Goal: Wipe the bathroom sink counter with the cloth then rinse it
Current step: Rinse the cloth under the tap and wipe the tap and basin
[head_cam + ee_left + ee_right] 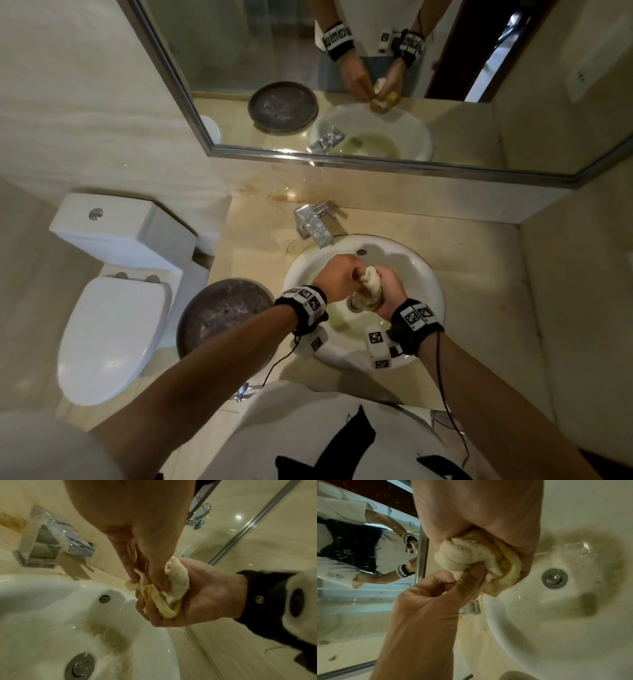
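A wet cream and yellow cloth [371, 279] is bunched up between both hands above the white sink [424, 274]. My left hand [342, 274] pinches one end of the cloth [176, 580] with thumb and fingers. My right hand [385, 287] grips the rest of the bundle [471, 555] in its fist. In the left wrist view a thin trickle of water falls from the cloth into the basin. Murky yellowish water lies around the metal drain [554, 578]. The chrome faucet [313, 222] stands behind the sink on the beige counter [479, 257]; no water runs from it.
A dark round dish [222, 315] sits on the counter left of the sink. A white toilet [113, 308] stands further left. The mirror [342, 85] rises behind the faucet, and a wall bounds the counter on the right.
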